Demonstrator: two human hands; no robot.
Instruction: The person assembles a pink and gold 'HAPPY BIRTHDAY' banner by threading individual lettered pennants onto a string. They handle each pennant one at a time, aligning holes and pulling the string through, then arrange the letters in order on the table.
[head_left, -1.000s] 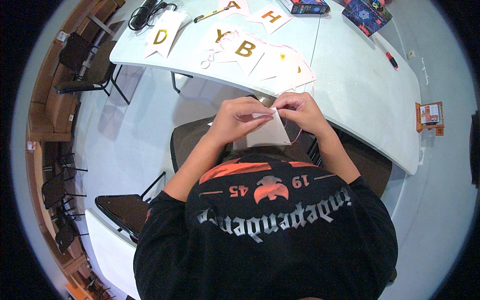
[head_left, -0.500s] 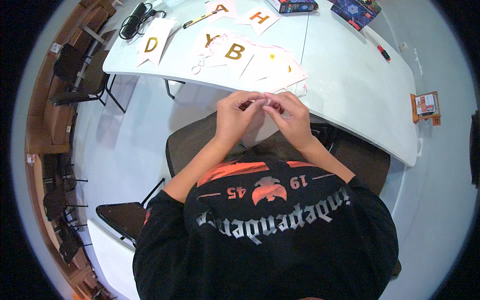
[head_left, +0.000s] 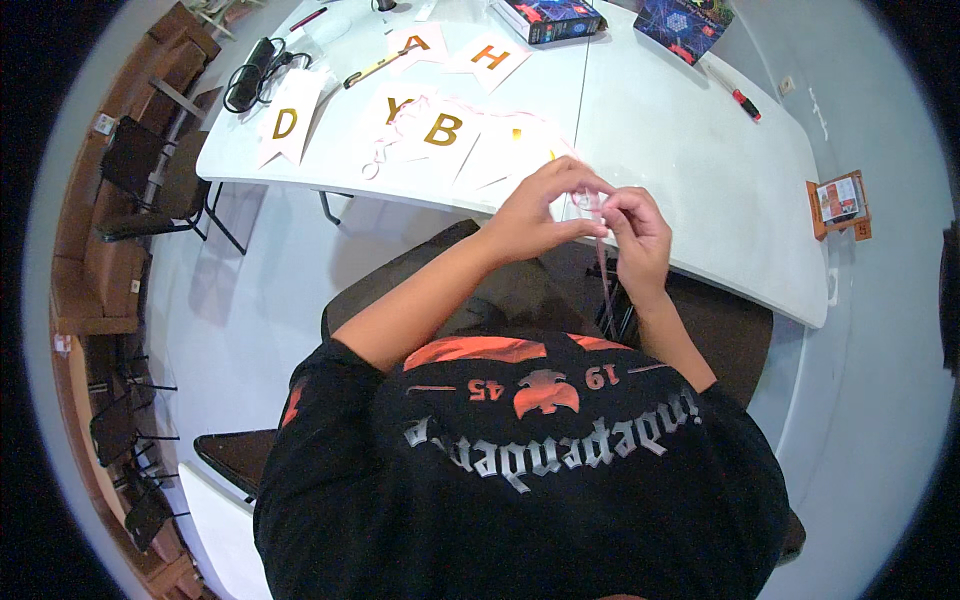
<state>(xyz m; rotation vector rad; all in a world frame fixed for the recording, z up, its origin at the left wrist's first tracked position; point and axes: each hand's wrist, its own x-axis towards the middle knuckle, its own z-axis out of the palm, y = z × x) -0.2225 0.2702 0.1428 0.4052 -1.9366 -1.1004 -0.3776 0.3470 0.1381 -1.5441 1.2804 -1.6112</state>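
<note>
At the table's near edge, both hands work on a thin pink ribbon (head_left: 602, 262). My left hand (head_left: 545, 208) curves with thumb and fingers bent round a loop of it. Against that loop, my right hand (head_left: 642, 235) pinches the ribbon between thumb and forefinger. One end dangles below the hands toward my lap. Just beyond, white pennant cards (head_left: 478, 158) with gold letters lie overlapping, partly hidden by my left hand. More of the pink ribbon (head_left: 372, 170) trails in curls over these cards.
Separate pennants (head_left: 284, 124) lie left and far on the white table (head_left: 690, 180). A yellow cutter (head_left: 375, 68), a black cable with adapter (head_left: 255, 75), a red-black marker (head_left: 745, 104) and dark blue boxes (head_left: 550, 18) sit around them. Dark chairs (head_left: 430, 275) stand below the edge.
Both hands have shifted right and come apart slightly, showing the ribbon between them and its hanging end. A pale piece seen below the hands earlier is out of sight. The view has shifted a little.
</note>
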